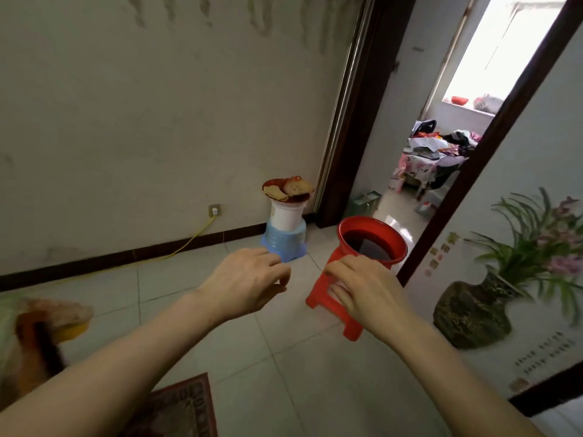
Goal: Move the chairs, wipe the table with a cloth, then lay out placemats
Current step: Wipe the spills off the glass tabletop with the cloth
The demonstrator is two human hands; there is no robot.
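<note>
A red plastic stool [328, 298] stands on the tiled floor near the doorway and carries a red bucket [372, 230] with a dark inside. My right hand [366, 291] reaches forward and covers part of the stool's top in view. Its fingers are spread and slightly curled, and it holds nothing. It looks nearer to me than the stool. My left hand [249, 279] is stretched out beside it over bare floor, fingers loosely bent and empty. No table, cloth or placemat is in view.
A blue stool [284, 244] by the wall bears a white pot [285, 217] topped with a dish of food. A yellow cable [189, 241] runs from a wall socket. The dark-framed doorway [344, 127] opens onto a cluttered room. A rug corner [186, 405] lies below, with a blurred object [41, 332] at left.
</note>
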